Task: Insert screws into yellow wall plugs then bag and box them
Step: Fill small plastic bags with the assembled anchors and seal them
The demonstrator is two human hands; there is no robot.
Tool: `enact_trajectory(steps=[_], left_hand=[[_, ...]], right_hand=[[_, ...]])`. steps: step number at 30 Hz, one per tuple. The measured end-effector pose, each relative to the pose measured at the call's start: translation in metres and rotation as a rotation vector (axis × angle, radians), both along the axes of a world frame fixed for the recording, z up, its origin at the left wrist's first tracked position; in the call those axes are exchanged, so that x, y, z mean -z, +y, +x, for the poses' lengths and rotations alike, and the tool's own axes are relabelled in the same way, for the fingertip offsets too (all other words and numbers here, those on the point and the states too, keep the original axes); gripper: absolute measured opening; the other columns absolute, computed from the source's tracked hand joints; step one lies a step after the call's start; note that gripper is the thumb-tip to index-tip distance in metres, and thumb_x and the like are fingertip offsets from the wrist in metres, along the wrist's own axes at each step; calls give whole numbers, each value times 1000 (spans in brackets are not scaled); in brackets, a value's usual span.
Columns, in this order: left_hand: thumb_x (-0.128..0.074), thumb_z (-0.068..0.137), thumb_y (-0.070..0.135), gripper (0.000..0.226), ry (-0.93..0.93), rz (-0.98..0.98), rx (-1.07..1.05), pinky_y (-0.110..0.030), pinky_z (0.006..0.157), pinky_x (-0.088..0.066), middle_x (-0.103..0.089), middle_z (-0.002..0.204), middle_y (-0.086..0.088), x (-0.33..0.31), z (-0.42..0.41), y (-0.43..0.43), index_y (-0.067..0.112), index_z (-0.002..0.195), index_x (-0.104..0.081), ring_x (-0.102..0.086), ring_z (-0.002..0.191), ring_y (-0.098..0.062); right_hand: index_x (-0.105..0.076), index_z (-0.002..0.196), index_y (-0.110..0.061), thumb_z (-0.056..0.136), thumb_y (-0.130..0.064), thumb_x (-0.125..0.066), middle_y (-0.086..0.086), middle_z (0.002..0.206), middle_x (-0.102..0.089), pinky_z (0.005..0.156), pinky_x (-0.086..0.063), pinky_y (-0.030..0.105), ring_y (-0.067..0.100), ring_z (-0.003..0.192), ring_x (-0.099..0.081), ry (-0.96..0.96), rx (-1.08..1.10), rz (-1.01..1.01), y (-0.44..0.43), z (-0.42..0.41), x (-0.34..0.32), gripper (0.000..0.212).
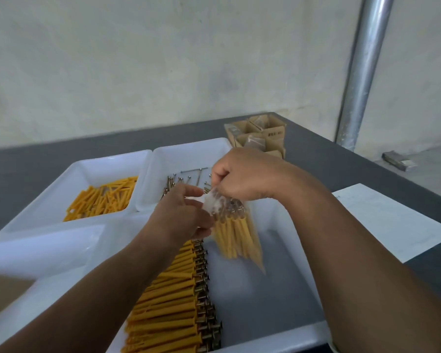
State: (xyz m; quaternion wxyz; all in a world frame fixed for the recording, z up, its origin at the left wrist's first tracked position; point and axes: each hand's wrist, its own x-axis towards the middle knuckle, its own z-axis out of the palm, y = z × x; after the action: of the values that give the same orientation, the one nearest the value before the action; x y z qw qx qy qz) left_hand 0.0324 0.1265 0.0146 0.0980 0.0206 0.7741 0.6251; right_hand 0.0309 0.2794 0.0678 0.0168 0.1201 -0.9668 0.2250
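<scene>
A clear plastic bag [236, 233] full of yellow wall plugs with screws hangs over the near white tray [265, 296]. My right hand [242, 174] pinches the bag's gathered neck from above. My left hand [181, 215] grips the same twisted neck from the left. Below, a long row of assembled yellow plugs with screws [173, 304] lies in the near tray. Loose yellow plugs [105, 197] fill the far left tray [69, 179]. Loose screws [186, 178] lie in the far middle tray [189, 151], partly hidden by my hands.
Small open cardboard boxes [259, 136] stand at the back right of the grey table [316, 154]. A white paper sheet [387, 220] lies at the right. A metal pole [362, 70] rises behind. A brown surface [3, 291] shows at the left edge.
</scene>
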Motion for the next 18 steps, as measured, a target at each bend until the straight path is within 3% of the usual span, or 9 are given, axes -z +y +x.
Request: enact_trajectory(steps=[2,5,7,10,13,17,18], left_hand=[[-67,73,-11,53,17,-106,69,-40,81,-57,-68,100,-9,1,0,-1,14,118,-55,-68,90,-24],[-73,70,-4,56,53,-125,208,-32,78,-52,-72,92,3,-2,1,-4,18,118,-57,-69,85,-13],[-76,64,6,53,60,-90,327,-34,80,-53,-73,97,0,-3,2,-7,16,114,-61,-69,93,-17],[-76,64,10,40,8,39,423,-46,88,-55,-72,105,-13,-1,4,-9,12,103,-71,-68,101,-30],[-76,67,7,30,-82,191,448,-44,84,-58,-73,102,-13,2,3,-9,15,96,-75,-70,96,-30],[-75,67,5,27,-189,365,423,-39,75,-59,-74,101,-14,3,2,-9,13,93,-78,-72,93,-30],[-75,67,5,27,-201,398,400,-40,74,-59,-73,101,-15,2,2,-9,12,93,-78,-72,93,-31]], right_hand=[[-67,70,-20,84,-8,-53,-5,92,-70,57,-49,22,13,81,-64,41,15,-59,-1,-2,-1,23],[-64,64,-21,83,-9,-53,-13,67,-65,42,-37,12,5,62,-58,111,55,-217,1,-4,-6,25],[-64,63,-22,83,-8,-52,-15,55,-61,43,-37,12,1,53,-54,112,77,-440,2,-4,-11,27],[-64,66,-10,80,6,-47,-14,49,-61,42,-36,12,-1,44,-54,40,53,-794,2,-4,-14,27],[-67,67,-13,83,3,-52,-14,54,-64,41,-37,11,0,49,-58,43,43,-845,-2,-5,-11,27],[-69,87,-22,87,-24,-63,-15,71,-65,46,-44,14,-5,54,-57,130,112,-823,0,-13,-3,6],[-67,91,-23,86,-33,-65,-15,78,-66,52,-49,16,-5,62,-60,147,141,-835,1,-15,-1,11]])
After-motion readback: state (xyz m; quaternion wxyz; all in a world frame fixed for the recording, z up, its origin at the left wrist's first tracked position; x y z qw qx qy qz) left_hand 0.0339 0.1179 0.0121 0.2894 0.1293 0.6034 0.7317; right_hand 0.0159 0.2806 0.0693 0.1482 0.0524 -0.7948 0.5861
